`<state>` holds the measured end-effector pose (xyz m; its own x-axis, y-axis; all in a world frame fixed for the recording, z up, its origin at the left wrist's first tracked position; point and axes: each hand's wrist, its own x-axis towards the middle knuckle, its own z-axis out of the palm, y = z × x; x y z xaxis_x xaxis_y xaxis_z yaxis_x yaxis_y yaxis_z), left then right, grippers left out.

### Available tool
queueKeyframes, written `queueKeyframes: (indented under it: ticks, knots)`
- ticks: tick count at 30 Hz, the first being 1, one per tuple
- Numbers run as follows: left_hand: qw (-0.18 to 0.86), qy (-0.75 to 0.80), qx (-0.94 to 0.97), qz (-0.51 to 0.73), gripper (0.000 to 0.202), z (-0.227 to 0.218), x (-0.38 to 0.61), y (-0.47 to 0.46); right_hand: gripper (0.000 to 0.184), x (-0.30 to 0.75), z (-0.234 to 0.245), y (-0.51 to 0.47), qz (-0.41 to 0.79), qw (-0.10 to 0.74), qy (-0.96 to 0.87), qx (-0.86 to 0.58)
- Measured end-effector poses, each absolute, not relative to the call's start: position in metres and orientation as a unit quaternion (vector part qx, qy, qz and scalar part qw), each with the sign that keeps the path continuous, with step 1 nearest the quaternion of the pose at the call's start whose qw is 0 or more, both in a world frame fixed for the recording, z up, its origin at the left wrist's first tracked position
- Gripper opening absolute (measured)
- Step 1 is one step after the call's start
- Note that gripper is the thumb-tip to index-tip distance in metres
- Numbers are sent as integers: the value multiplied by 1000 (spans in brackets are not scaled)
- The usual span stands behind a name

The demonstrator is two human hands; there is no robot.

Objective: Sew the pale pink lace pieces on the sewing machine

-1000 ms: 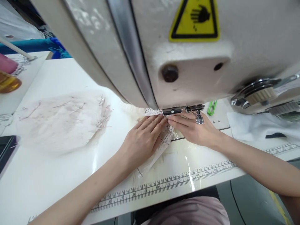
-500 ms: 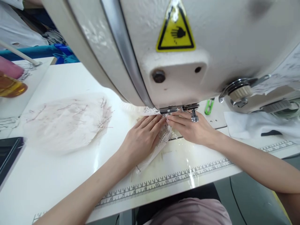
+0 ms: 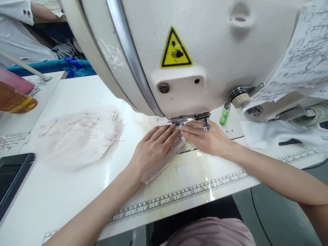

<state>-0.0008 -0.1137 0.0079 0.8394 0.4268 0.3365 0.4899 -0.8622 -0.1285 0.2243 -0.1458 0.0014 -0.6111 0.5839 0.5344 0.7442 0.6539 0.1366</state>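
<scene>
1. Head view: left hand, fingers outstretched, presses the lace strip at the metal fitting's eight o'clock.
2. Right hand, fingers slightly bent, touches it from four o'clock; pinch unclear.
3. Even pressure, fingertips clear of metal, should serve best.

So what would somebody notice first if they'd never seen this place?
Probably the big sewing machine across the top, with its yellow warning triangle. Below it, the left hand rests on pale, lacy fabric, close to the right hand. A bright green object stands out beyond the right hand.
</scene>
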Motion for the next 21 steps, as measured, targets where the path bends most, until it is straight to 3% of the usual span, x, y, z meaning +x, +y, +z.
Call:
queueKeyframes:
  ticks: [5, 9, 13, 17, 21]
  knots:
    - [120, -245, -949, -156, 30, 46, -14, -133, 33, 225, 8, -146, -115, 237, -881, -394]
    - [127, -185, -964, -145, 60, 52, -39, -157, 44, 227, 19, -148, -51, 222, -886, -404]
    - [120, -244, -952, -141, 26, 41, -54, -179, 47, 223, 25, -146, -2, 207, -899, -386]
    - [41, -326, -929, -171, 20, 52, -51, -176, 30, 216, 18, -140, 25, 225, -901, -370]
    - [72, -299, -939, -153, 22, 67, -34, -150, 24, 217, 7, -138, 21, 266, -894, -360]
